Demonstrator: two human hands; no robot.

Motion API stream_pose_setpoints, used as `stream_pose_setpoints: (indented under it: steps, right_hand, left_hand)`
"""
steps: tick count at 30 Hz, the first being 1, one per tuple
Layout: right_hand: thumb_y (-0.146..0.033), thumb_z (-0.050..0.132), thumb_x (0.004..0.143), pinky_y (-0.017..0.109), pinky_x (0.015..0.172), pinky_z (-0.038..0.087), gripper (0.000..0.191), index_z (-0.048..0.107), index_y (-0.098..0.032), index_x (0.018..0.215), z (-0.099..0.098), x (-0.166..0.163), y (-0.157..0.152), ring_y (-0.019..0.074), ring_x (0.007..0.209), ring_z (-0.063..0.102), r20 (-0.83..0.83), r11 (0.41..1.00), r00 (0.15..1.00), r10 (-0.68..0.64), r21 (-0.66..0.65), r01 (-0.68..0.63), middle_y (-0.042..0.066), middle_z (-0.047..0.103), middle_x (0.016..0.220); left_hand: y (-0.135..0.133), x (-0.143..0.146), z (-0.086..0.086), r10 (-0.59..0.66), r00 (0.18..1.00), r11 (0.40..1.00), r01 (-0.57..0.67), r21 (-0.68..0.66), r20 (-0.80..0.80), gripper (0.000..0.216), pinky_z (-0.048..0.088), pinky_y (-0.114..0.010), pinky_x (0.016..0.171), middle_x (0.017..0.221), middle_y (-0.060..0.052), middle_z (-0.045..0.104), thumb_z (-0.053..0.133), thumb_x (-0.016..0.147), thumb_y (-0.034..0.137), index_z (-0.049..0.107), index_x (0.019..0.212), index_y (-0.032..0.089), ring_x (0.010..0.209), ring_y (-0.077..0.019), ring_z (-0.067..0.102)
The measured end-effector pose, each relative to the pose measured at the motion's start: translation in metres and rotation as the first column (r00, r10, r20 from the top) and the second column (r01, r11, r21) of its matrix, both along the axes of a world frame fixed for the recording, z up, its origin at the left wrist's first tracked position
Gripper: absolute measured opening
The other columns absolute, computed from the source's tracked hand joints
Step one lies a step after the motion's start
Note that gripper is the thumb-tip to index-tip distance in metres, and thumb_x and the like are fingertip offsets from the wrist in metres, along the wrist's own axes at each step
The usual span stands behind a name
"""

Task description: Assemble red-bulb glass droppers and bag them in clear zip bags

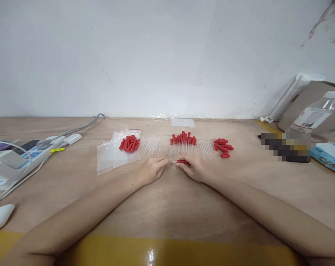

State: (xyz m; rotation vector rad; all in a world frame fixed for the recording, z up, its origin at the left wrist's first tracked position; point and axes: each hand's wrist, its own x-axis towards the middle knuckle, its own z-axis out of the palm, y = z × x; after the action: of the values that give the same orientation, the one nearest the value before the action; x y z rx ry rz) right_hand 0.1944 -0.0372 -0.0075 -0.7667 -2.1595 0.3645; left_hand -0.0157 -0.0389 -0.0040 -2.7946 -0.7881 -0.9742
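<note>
My left hand (pixel 154 170) is closed in a pinch on a thin clear glass dropper tube (pixel 173 161). My right hand (pixel 194 169) pinches a red rubber bulb (pixel 181 162) at the tube's right end; the fingers partly hide where they meet. Just beyond the hands lies a row of droppers (pixel 184 142) with red bulbs on top. Loose glass tubes (pixel 151 145) are spread to its left, and more bare tubes (pixel 206 149) lie to its right. A pile of red bulbs (pixel 129 143) rests at left, a smaller pile of bulbs (pixel 223 147) at right.
Clear plastic bags (pixel 109 157) lie under and beside the left bulb pile. A power strip (pixel 42 153) with cables occupies the left side. At right are a plastic bottle (pixel 313 116), a pixelated dark object (pixel 288 147) and a blue tissue pack (pixel 330 159).
</note>
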Motion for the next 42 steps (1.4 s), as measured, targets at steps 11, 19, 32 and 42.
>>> stream_pose_setpoints:
  steps: [11, 19, 32, 42]
  right_hand:
    - [-0.025, 0.049, 0.083, 0.027, 0.068, 0.046, 0.014, 0.061, -0.016, 0.085, 0.004, -0.004, 0.002, 0.0145, 0.074, 0.057, 0.102, 1.0, 0.995, 0.005, -0.018, -0.003, 0.005, 0.063, 0.078]
    - [-0.037, 0.056, 0.077, 0.027, 0.068, 0.044, 0.025, 0.065, -0.016, 0.089, 0.049, 0.052, 0.027, 0.0161, 0.076, 0.057, 0.146, 0.916, 0.908, -0.393, -0.026, 0.401, 0.007, 0.064, 0.087]
    - [-0.026, 0.061, 0.066, 0.023, 0.049, 0.036, 0.016, 0.061, -0.016, 0.054, 0.059, 0.095, 0.047, 0.0147, 0.053, 0.055, 0.756, 0.643, 0.489, -0.435, -0.12, 0.756, 0.005, 0.058, 0.051]
    - [-0.015, 0.058, 0.056, 0.024, 0.044, 0.036, 0.008, 0.057, -0.016, 0.048, 0.057, 0.095, 0.05, 0.016, 0.051, 0.054, 0.781, 0.608, 0.481, -0.398, -0.169, 0.776, 0.003, 0.053, 0.047]
  left_hand:
    - [-0.001, 0.005, 0.001, 0.027, 0.999, 0.997, -0.031, -0.07, -0.045, 0.029, 0.048, -0.026, 0.067, 0.084, -0.007, 0.062, 0.035, 0.089, 0.016, 0.055, 0.108, 0.016, 0.076, -0.0151, 0.058]
    - [0.012, -0.002, 0.022, 0.434, 0.9, 0.895, -0.437, -0.089, -0.045, 0.025, 0.047, -0.029, 0.071, 0.087, -0.009, 0.059, 0.038, 0.086, 0.019, 0.06, 0.096, 0.013, 0.078, -0.018, 0.058]
    - [0.062, 0.045, 0.033, 0.662, 0.687, 0.64, -0.726, -0.25, -0.3, 0.018, 0.045, -0.031, 0.069, 0.086, -0.015, 0.064, 0.045, 0.078, 0.018, 0.059, 0.087, 0.011, 0.081, -0.025, 0.061]
    - [0.068, 0.012, 0.037, 0.723, 0.616, 0.598, -0.785, -0.165, -0.312, 0.021, 0.044, -0.034, 0.078, 0.095, -0.015, 0.058, 0.052, 0.075, 0.028, 0.062, 0.084, 0.013, 0.094, -0.0271, 0.055]
